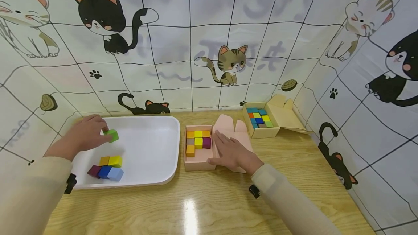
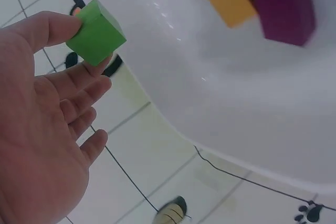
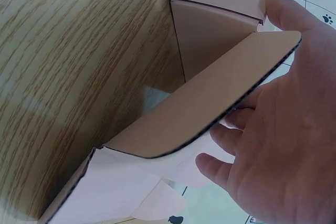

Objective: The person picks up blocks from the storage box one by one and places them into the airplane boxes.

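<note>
Above the white tray [image 1: 147, 144], my left hand [image 1: 85, 133] pinches a green cube [image 2: 96, 32] between thumb and fingertips. Orange, yellow, blue, light blue [image 1: 115, 174] and maroon cubes [image 2: 287, 17] lie in the tray near its front. My right hand [image 1: 233, 151] rests, fingers extended, along the right side of a small pink cardboard box [image 1: 200, 165] and its opened lid [image 1: 243, 137]. In the right wrist view the thumb touches the box's corner and the other fingers lie partly behind a lid flap [image 3: 210, 98]. Orange, yellow, brownish and purple cubes [image 1: 207, 143] sit in the box.
A cream cardboard box [image 1: 261, 133] with its lid folded open stands at the back right, holding several colored cubes [image 1: 259, 120]. Wall sheeting printed with cats [image 1: 232, 64] encloses the wooden table [image 1: 202, 206] at the back and sides.
</note>
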A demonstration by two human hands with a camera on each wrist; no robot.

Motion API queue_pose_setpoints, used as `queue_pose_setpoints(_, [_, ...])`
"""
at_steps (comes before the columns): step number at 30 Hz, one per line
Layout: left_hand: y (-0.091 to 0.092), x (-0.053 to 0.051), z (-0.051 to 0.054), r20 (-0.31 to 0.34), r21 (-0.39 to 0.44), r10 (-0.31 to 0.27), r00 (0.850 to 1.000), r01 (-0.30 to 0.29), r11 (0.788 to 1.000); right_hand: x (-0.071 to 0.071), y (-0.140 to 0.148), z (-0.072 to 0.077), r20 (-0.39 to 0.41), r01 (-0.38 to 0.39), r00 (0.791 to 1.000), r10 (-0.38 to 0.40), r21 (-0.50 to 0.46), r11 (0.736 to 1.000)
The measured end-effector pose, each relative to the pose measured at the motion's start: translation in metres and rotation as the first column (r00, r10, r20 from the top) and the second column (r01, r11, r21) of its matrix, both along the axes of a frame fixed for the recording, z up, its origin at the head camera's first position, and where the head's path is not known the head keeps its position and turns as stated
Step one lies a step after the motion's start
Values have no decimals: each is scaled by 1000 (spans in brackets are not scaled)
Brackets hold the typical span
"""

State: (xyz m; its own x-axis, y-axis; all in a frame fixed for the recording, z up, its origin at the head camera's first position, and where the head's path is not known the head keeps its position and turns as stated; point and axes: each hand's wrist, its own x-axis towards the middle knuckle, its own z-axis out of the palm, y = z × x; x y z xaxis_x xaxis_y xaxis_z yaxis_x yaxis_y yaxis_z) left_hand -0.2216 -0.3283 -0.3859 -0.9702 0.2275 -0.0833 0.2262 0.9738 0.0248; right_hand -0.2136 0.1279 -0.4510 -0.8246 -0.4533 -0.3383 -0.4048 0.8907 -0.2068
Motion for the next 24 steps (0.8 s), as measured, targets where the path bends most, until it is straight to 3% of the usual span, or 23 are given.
queue_pose_setpoints(7, [41,-18,10,64,106,-43,997,36,994,0,1,-1,9,0,1000,0,11,1000])
queue_pose_setpoints(14, [90,-32,18,68,193,-126,990,111,975,2,1,1,9,11,1000,-11,13,1000])
queue_pose_setpoints(20, [131,-41,19,93,268,-178,980,147,952,1,1,1,1,1,1000,-1,13,1000])
queue_pose_setpoints(24, [157,-44,17,70,274,-218,973,192,942,2,0,3,-3,-4,1000,4,14,1000])
